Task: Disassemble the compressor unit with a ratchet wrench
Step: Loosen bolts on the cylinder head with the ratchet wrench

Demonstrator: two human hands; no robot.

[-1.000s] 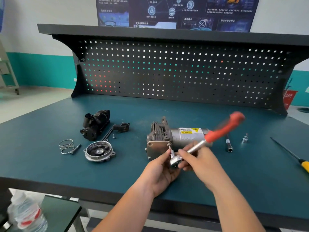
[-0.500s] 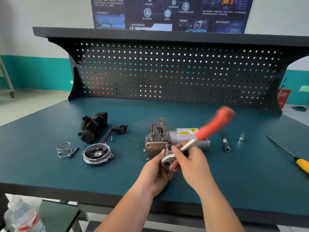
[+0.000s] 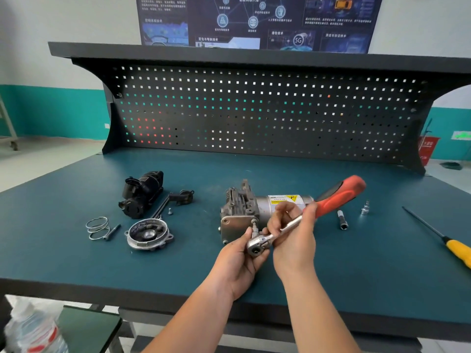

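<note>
**Loosening a bolt**

The compressor unit (image 3: 251,208) lies mid-bench (image 3: 369,271). The left hand (image 3: 238,261) holds the ratchet wrench (image 3: 288,225) head on a bolt (image 3: 254,223). The right hand (image 3: 293,240) grips its shaft. Next, I think: swing the handle and keep the head straight

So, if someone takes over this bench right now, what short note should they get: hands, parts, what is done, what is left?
Left hand holds the head of the ratchet wrench; right hand grips its shaft below the red handle.
The socket is on a bolt at the front plate of the compressor unit, lying mid-bench.
Done: a black part, a round cover, wire rings and a long bolt lie on the left.
Left: this bolt, which appears partly out, then the plate.
A socket bar and a screwdriver lie on the right.
</note>
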